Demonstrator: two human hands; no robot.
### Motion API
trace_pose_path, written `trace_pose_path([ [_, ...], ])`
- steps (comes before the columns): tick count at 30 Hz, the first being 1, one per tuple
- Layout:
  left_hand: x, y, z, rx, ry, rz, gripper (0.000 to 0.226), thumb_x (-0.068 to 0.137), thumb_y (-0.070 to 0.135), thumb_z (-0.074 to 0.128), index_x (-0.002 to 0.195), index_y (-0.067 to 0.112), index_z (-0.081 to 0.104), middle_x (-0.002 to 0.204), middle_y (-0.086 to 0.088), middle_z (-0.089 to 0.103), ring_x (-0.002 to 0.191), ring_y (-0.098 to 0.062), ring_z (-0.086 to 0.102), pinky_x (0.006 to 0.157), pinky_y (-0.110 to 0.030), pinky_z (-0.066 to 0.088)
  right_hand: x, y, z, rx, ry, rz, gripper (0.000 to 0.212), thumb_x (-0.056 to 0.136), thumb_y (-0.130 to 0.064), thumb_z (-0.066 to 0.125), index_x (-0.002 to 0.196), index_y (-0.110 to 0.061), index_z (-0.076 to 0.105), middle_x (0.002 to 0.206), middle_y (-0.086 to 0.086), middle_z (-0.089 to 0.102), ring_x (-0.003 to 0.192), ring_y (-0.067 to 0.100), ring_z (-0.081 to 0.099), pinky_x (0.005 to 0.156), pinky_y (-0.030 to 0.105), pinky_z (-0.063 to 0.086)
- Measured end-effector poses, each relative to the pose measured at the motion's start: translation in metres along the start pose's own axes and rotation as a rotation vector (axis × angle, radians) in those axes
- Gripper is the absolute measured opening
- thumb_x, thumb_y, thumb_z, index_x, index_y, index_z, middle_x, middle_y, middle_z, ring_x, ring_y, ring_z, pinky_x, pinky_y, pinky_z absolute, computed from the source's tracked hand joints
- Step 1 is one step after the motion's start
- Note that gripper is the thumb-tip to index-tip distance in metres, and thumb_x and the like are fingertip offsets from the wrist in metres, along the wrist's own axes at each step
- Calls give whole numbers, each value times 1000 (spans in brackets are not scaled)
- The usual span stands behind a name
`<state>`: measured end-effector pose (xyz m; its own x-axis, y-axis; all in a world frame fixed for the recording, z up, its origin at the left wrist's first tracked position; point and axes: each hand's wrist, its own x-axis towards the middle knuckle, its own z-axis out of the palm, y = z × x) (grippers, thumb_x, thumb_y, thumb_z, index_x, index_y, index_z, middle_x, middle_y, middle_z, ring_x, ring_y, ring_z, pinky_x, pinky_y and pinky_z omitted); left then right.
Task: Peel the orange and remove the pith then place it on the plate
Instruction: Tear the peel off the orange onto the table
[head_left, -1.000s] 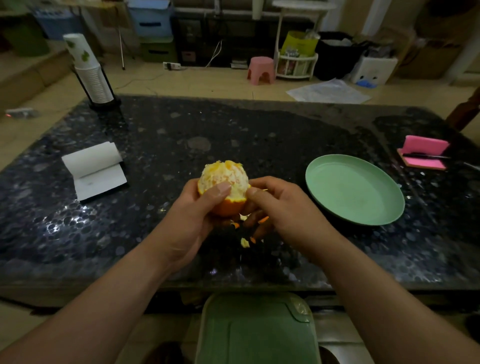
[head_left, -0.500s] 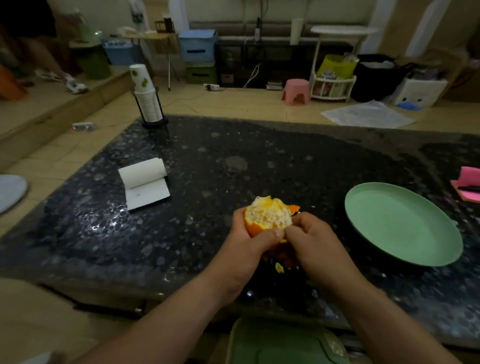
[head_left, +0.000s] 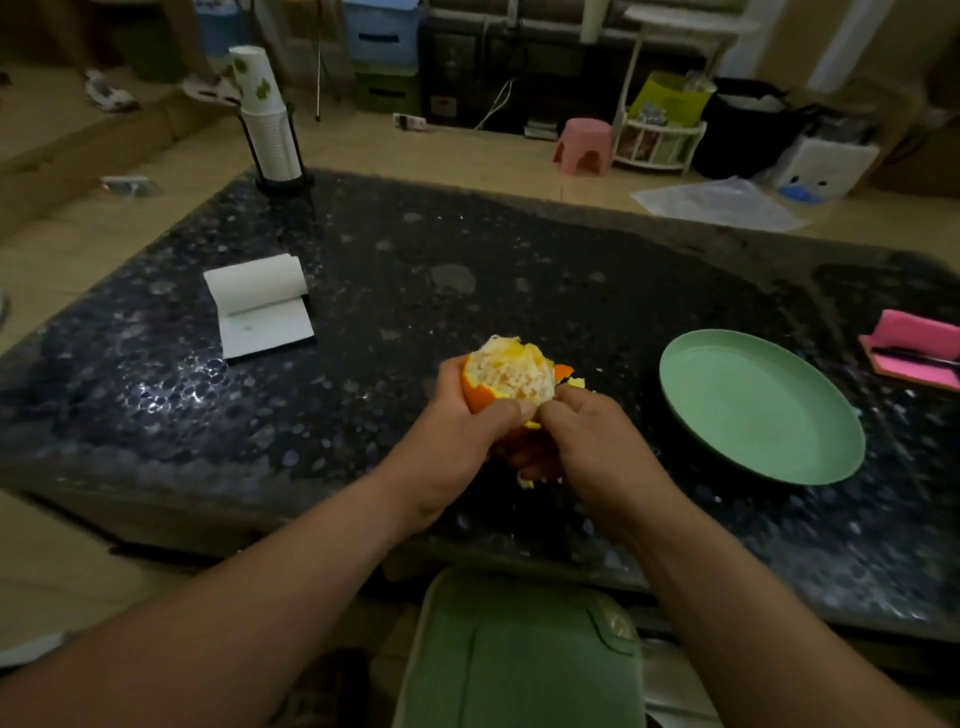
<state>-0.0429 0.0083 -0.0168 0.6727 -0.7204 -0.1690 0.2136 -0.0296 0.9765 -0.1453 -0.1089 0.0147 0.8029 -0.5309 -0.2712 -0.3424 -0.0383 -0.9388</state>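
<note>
Mid-peel: left hand (head_left: 457, 415) cups the half-stripped round orange (head_left: 506, 376), right hand (head_left: 587, 441) pinches peel just below; next, probably tear it downward.

There is one orange (head_left: 506, 376), one green plate (head_left: 761, 405), one paper roll (head_left: 257, 286), one cup stack (head_left: 265, 119) and one pink stool (head_left: 582, 145).

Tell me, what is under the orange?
Loose peel hangs below the orange, between the left hand and right hand, above the dark table. The hands cover its underside, so I cannot see it.
</note>
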Motion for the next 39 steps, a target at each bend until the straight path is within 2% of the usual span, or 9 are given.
trace_pose_path([
  [5,-1,2,3,0,-13,7,59,100,15,71,150,26,40,135,-8,66,119,-22,70,94,-34,62,0,6,-2,142,9,44,28,107,-13,46,109,-6,73,88,11,80,74,20,72,63,31,56],
  [11,0,3,4,1,11,7,66,86,35,75,144,29,44,126,-6,69,98,-15,70,79,-30,55,4,10,1,299,-21,117,35,106,-18,43,111,3,70,84,14,74,67,16,63,58,28,50],
  [15,1,5,4,-25,31,3,62,84,41,71,139,31,47,123,-4,72,100,-19,70,83,-41,52,1,6,3,397,-57,177,36,108,-22,44,104,0,73,81,14,73,66,18,63,60,31,49],
  [19,-1,5,4,-4,-8,16,48,102,30,68,144,29,45,130,-3,70,107,-14,74,89,-30,61,-1,4,-1,363,-109,184,41,111,-22,38,117,0,72,93,17,79,76,23,72,62,32,56],
  [28,0,8,0,52,-25,25,62,86,49,70,142,30,50,130,1,71,115,-12,71,98,-35,57,-1,9,-7,371,-174,146,36,112,-20,45,120,2,72,102,21,80,83,23,77,63,28,60],
  [32,0,11,2,2,-32,-72,69,93,80,52,139,29,61,130,2,75,122,-21,71,110,-52,53,5,5,-10,151,-139,87,30,111,-16,44,122,-4,69,97,16,81,87,28,80,69,36,63],
  [34,0,16,2,-35,10,-150,71,96,83,42,136,29,68,126,2,77,117,-21,74,106,-51,56,7,6,-11,-50,-53,19,27,110,-18,45,121,-12,68,93,10,81,82,26,80,74,46,66],
  [36,3,22,0,-59,34,-208,75,90,86,51,135,28,67,125,-1,77,112,-22,76,98,-50,61,7,10,-10,-365,49,-105,22,108,-27,48,116,-23,68,90,2,78,77,23,77,72,50,65],
  [39,2,27,0,-56,31,-262,74,84,77,70,132,21,66,122,-7,78,108,-26,77,91,-54,64,-1,14,-7,-739,113,-263,19,108,-31,45,116,-25,61,84,-6,67,74,17,65,61,38,50],
])
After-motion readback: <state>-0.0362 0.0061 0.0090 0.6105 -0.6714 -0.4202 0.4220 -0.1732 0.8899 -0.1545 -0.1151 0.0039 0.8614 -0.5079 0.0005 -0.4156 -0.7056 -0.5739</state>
